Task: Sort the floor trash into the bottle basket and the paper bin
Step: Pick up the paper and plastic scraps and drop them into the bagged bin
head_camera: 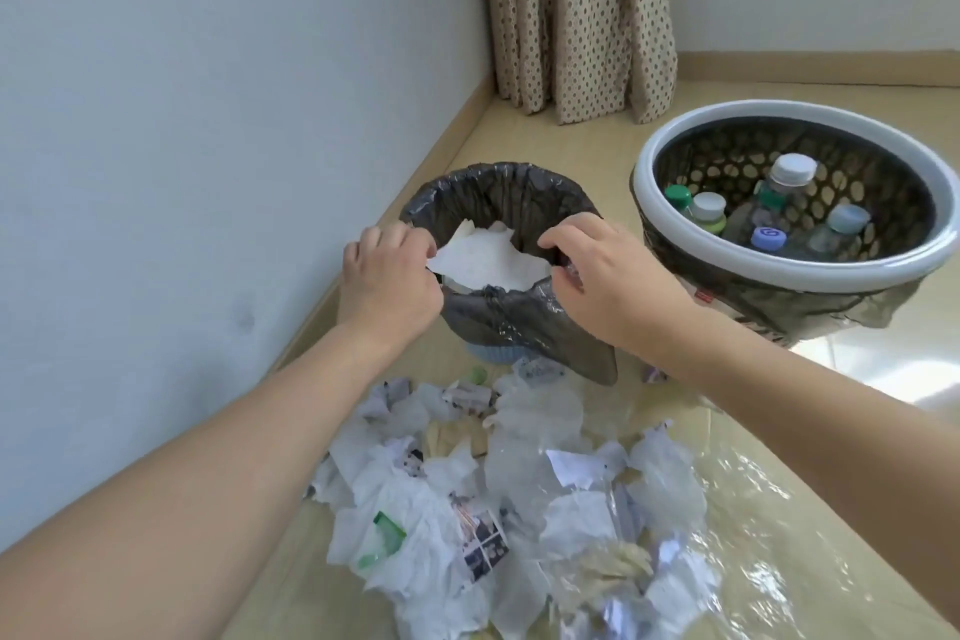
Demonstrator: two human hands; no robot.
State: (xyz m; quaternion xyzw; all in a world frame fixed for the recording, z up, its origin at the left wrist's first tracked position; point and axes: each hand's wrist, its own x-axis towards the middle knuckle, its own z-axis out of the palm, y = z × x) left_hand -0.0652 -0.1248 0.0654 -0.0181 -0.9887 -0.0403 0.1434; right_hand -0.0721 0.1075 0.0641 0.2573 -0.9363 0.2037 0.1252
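A small paper bin (519, 322) lined with a dark plastic bag stands on the floor by the wall. White paper (488, 260) lies across its mouth. My left hand (387, 276) pinches the left edge of that paper at the bin's rim. My right hand (608, 270) hovers at the right side of the rim, fingers curled and touching the bag edge; what it holds I cannot tell. To the right stands the bottle basket (727, 270), dark mesh with a white rim, holding several plastic bottles (784, 182). Crumpled paper, tissues and wrappers (498, 499) litter the floor near me.
A pale wall runs along the left with a wooden skirting. A dotted beige curtain (576, 10) hangs in the far corner. A clear plastic sheet (769, 509) lies on the floor at the right of the trash pile.
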